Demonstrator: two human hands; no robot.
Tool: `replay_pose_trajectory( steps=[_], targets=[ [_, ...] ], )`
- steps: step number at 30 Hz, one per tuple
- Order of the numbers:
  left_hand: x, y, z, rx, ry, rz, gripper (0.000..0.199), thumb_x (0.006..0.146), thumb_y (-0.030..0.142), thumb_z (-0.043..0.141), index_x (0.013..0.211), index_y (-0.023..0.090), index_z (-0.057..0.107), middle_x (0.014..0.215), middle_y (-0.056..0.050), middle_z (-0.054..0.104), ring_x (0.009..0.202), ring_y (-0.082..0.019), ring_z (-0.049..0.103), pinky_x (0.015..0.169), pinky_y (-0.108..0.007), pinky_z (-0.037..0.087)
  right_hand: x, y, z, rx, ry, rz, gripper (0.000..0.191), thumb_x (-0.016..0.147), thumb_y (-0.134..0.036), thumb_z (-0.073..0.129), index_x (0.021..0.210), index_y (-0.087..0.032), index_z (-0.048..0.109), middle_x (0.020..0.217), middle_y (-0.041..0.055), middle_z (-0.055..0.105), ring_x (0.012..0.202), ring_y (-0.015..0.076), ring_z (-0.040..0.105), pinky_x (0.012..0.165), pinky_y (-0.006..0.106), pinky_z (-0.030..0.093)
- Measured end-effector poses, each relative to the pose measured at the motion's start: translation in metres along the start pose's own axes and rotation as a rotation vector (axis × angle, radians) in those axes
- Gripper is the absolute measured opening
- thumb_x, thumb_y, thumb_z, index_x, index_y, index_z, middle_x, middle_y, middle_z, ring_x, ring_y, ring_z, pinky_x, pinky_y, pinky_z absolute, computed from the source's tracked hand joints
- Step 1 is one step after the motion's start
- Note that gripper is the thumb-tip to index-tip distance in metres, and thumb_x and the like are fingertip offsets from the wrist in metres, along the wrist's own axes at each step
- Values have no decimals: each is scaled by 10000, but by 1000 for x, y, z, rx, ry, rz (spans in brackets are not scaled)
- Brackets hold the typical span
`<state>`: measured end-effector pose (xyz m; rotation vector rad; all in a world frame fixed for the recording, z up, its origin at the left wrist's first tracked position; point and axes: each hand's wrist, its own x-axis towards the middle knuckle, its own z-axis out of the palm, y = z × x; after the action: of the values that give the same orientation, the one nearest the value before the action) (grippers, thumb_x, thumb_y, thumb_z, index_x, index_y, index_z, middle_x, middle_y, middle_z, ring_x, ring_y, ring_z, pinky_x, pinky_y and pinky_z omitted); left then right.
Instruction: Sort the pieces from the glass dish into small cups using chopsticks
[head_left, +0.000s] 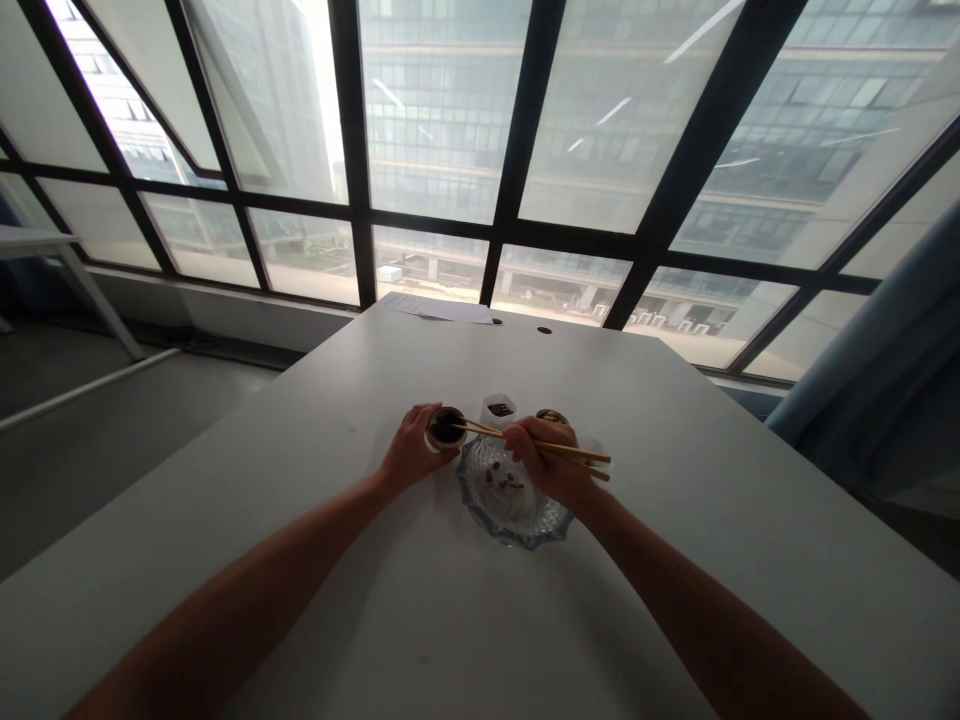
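Note:
My left hand (414, 446) is wrapped round a small round cup (436, 441) with dark contents. In my right hand (546, 455) is a pair of chopsticks (592, 459), pointing left, their tips at the cup's mouth. Whether the tips grip anything is too small to tell. Below and between the hands sits a clear scalloped glass plate (480, 510) with several small dark pieces (503, 482) on it. Behind the plate stands a small white container (497, 399) with dark pieces inside. Another round container (551, 416) is partly hidden behind my right hand.
The white table (360, 590) reaches toward the windows. Papers (435, 308) lie at its far edge, near a cable hole (544, 330). A blue curtain (877, 370) hangs at the right. Another white table (37, 238) stands at the far left.

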<state>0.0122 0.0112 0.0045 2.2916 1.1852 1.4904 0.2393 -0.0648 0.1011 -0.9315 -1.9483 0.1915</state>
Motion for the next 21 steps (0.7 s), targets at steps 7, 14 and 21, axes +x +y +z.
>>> replay_pose_trajectory(
  steps=[7, 14, 21],
  targets=[
    [-1, -1, 0, -1, -19, -58, 696, 669, 353, 821, 1284, 199, 535, 1230, -125, 602, 1164, -299, 584, 1031, -472, 493, -25, 8, -22, 131, 226, 234, 532, 966, -612, 514, 673, -203, 688, 538, 32, 623, 423, 147, 546, 423, 255, 435],
    [0, -3, 1, 11, -21, -95, 703, 665, 394, 828, 1277, 181, 553, 1204, -129, 619, 1138, -295, 600, 1013, -461, 496, -54, 30, -41, 119, 18, 249, 522, 970, -562, 536, 646, -183, 692, 517, 36, 628, 410, 142, 552, 386, 231, 420],
    [-1, -5, 1, 19, -14, -130, 715, 656, 415, 834, 1274, 175, 567, 1188, -128, 634, 1116, -294, 613, 990, -457, 504, -56, 33, -44, 121, -114, 242, 499, 992, -515, 516, 653, -179, 659, 524, 29, 622, 433, 143, 577, 423, 229, 425]
  ],
)
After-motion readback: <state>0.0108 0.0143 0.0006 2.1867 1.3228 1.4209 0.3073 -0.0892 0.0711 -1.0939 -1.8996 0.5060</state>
